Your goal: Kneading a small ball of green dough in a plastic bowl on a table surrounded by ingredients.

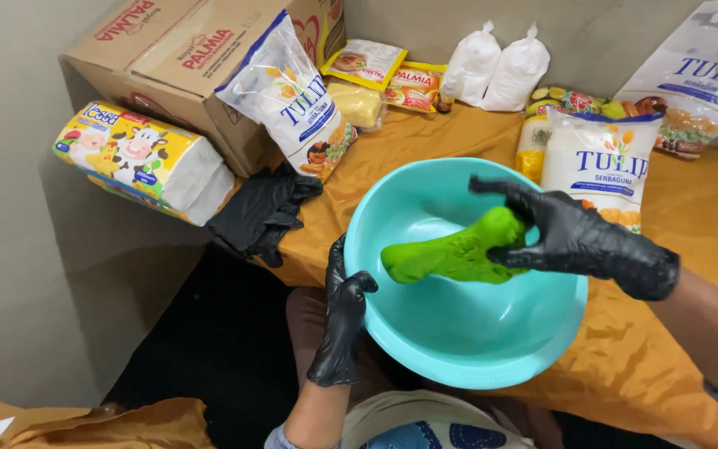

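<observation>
While left hand [344, 320] steadies bowl [459, 349], right hand [579, 237] grips dough [450, 254].

White flour bags [292, 91] [596, 162] flank yellow sachets [392, 75], beside brown cardboard boxes [184, 66].

Dough [457, 254]: bright green, soft, stretched lump, lifted inside the bowl.
Bowl [425, 333]: turquoise plastic, round, upright, tilted slightly, resting at the orange cloth's [666, 349] near edge.

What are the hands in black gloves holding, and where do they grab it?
The right hand grips the green dough at its upper right end. The left hand holds the turquoise bowl by its left rim.
</observation>
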